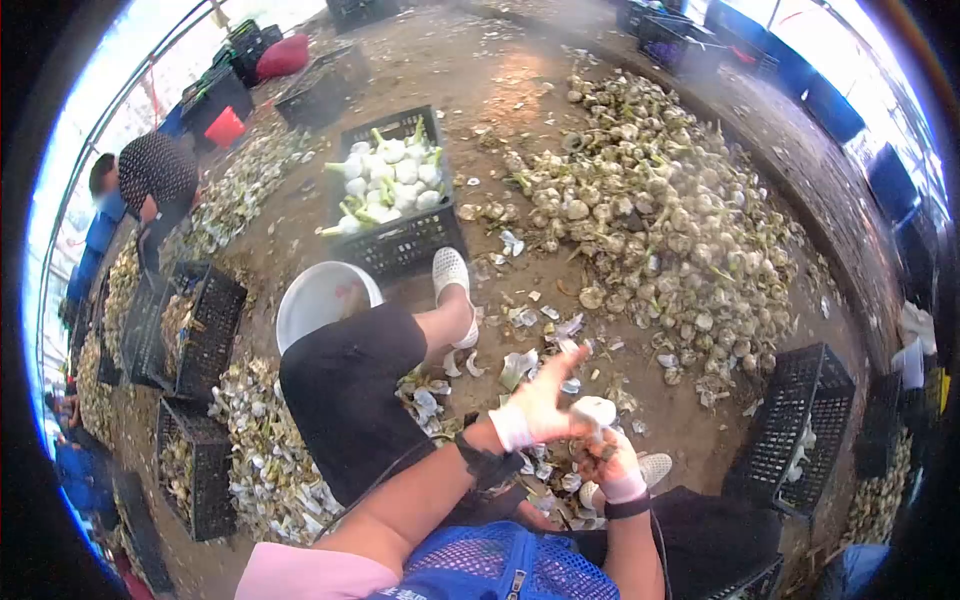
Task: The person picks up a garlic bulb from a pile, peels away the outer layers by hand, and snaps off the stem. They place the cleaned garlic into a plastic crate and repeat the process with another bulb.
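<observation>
A white garlic bulb (594,410) sits between my hands in front of my lap. My right hand (607,462), with soil-stained fingers, is closed around the bulb's lower end. Close beside it, my left hand (542,405) has some fingers stretched up and apart, while its lower part reaches the bulb's side. Both wrists show pale cuffs and dark bands. Loose garlic skins (518,368) lie on the ground around my feet.
Ahead stands a black crate (400,245) of peeled white garlic, beside a white bucket (325,295). A large heap of unpeeled garlic (660,220) spreads right. Another crate (800,425) stands nearer right. At left are crates (205,335), skin piles (265,450) and a bending person (160,175).
</observation>
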### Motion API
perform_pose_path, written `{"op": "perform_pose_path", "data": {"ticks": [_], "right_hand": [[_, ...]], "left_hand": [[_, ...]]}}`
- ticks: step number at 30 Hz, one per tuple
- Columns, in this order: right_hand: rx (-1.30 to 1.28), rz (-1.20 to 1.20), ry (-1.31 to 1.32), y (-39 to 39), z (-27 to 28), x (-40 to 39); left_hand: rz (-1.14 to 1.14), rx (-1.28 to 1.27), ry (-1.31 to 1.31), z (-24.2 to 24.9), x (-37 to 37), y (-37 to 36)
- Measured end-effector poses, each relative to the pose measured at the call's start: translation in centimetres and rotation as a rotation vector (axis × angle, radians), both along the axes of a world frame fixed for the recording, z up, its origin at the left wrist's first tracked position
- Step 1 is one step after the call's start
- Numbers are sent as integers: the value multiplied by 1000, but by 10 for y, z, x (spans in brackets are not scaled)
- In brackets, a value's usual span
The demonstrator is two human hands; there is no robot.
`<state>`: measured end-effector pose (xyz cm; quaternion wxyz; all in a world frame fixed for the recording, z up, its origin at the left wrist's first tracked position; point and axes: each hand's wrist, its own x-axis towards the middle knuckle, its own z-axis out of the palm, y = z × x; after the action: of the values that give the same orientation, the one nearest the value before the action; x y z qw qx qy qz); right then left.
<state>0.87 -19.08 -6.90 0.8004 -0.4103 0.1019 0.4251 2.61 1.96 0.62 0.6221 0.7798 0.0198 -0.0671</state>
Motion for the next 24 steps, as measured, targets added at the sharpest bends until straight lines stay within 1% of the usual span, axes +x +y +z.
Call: {"op": "perform_pose_path", "data": {"ticks": [1, 2, 3, 4, 5, 7, 9, 10, 11, 12, 13, 15, 16, 17, 18, 19, 21, 22, 23, 24], "right_hand": [[2, -17, 3, 8, 3, 0], [54, 3, -126, 18, 8, 4], [106, 24, -257, 22, 10, 10], [-34, 58, -142, 21, 6, 14], [-33, 50, -134, 20, 4, 16], [-90, -109, -123, 21, 0, 21], [-42, -171, -62, 20, -16, 25], [-46, -199, -108, 18, -31, 23], [-47, -224, -157, 17, -41, 28], [-130, -204, -44, 21, -37, 35], [-151, -240, -42, 23, -45, 33], [-71, -236, 76, 22, -45, 38], [-103, -256, 40, 23, -55, 36], [-110, -302, 93, 24, -63, 34], [-127, -286, 52, 21, -81, 28], [-147, -270, 10, 19, -98, 26], [-146, -366, 388, 20, -97, 37], [-173, -357, 347, 17, -111, 33], [-321, -212, 228, 13, -100, 42], [-327, -239, 292, 14, -89, 51]], "left_hand": [[-113, 207, -130, -8, -6, -8], [-241, -31, 123, -6, 2, -7], [-145, 125, -44, -31, 8, -2], [-14, 75, 3, -26, 19, 6], [121, 24, 54, -19, 37, 21], [192, -37, -140, -17, 78, 80], [595, -1436, -164, 20, 115, 95], [674, -1337, -157, 11, 133, 105], [749, -1236, -156, -9, 152, 113], [758, -1011, -35, -36, 169, 115], [863, -662, 65, -74, 186, 115], [673, -171, 190, -113, 212, 109], [591, 72, 154, -122, 229, 105], [503, 312, 118, -133, 247, 101], [522, 501, 77, -134, 271, 93], [478, 444, 118, -151, 298, 96], [422, 691, 27, -150, 345, 85], [355, 740, 16, -155, 368, 83], [294, 813, 54, -168, 391, 83], [223, 910, 53, -184, 410, 84]]}}
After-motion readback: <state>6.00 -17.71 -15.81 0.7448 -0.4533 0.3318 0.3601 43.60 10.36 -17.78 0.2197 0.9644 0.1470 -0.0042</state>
